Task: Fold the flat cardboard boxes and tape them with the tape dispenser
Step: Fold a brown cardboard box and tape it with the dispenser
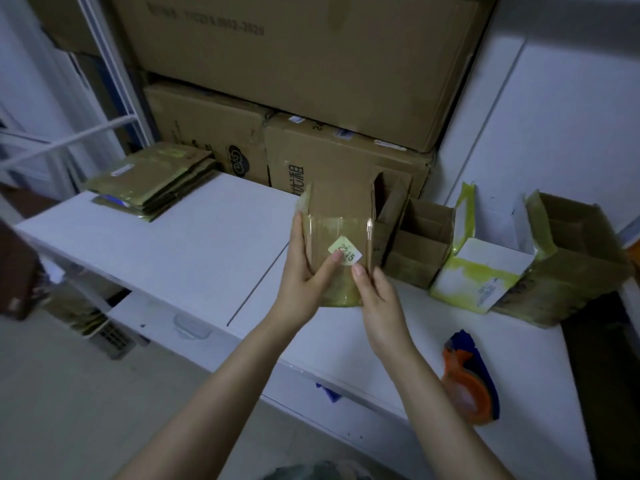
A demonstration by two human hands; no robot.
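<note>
Snugly between left hand [304, 277] and right hand [379, 301], cardboard box [337, 213], both grips around it.

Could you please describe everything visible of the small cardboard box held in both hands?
The small brown cardboard box is held upright above the white table, its facing side covered in glossy yellowish tape with a small pale label. The left hand grips its left edge; the right hand pinches its lower right edge.
</note>
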